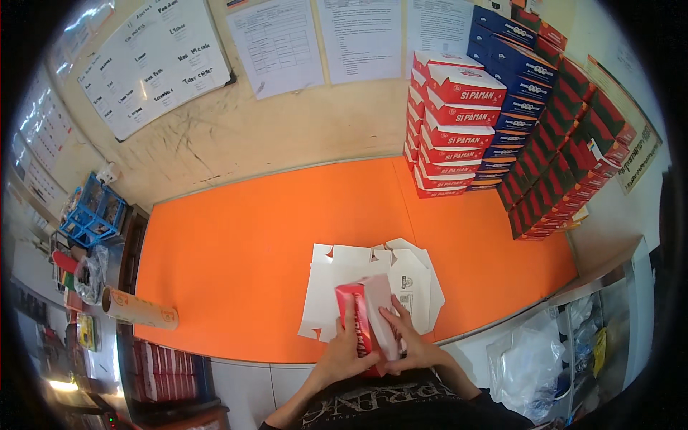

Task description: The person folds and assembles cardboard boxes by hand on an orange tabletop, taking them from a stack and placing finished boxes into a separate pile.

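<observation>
A red and white cardboard box (382,304), partly folded, is held upright between my two hands near the table's front edge. My left hand (346,352) grips its red left side, thumb low and fingers pointing up along the panel. On the pale right side, my right hand (410,340) presses with bent fingers. Beneath and behind the box lie flat white cardboard blanks (320,276), overlapping on the orange table (236,244). The box's lower end is partly hidden by my hands.
Tall stacks of folded boxes rise at the back right: red and white (459,136), blue (512,122), dark and red (566,161). A cardboard roll (140,308) lies across the left edge. A blue basket (93,211) stands beyond it. Plastic bags (527,369) sit lower right.
</observation>
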A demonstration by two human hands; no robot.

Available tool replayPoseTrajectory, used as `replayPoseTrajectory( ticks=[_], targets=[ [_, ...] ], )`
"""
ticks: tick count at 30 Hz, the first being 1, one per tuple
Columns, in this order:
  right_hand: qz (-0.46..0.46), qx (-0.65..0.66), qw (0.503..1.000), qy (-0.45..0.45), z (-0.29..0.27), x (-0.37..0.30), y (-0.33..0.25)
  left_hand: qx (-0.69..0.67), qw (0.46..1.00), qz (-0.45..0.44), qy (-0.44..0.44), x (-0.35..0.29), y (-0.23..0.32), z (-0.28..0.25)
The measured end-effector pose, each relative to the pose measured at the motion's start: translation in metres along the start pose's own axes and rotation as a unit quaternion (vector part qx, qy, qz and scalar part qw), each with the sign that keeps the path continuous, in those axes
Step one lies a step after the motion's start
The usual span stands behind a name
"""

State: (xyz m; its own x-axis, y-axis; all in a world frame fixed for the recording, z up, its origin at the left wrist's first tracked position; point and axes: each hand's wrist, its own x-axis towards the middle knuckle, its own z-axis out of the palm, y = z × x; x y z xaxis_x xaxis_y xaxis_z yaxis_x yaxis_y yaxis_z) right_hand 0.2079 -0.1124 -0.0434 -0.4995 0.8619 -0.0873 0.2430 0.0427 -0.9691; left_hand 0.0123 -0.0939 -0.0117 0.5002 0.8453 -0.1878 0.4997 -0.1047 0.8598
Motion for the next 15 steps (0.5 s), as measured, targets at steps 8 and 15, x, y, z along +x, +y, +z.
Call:
replayPoseTrajectory(
  ticks=[8, 15],
  targets=[
    [-0.14, 0.047, 0.941, 0.303, -0.023, 0.043, -0.054, -0.418, 0.853, 0.061, 0.307, 0.046, -0.005, -0.008],
    [-0.079, 0.23, 0.95, 0.197, -0.066, 0.065, -0.073, -0.464, 0.747, 0.198, 0.432, 0.084, -0.003, -0.048]
  ],
)
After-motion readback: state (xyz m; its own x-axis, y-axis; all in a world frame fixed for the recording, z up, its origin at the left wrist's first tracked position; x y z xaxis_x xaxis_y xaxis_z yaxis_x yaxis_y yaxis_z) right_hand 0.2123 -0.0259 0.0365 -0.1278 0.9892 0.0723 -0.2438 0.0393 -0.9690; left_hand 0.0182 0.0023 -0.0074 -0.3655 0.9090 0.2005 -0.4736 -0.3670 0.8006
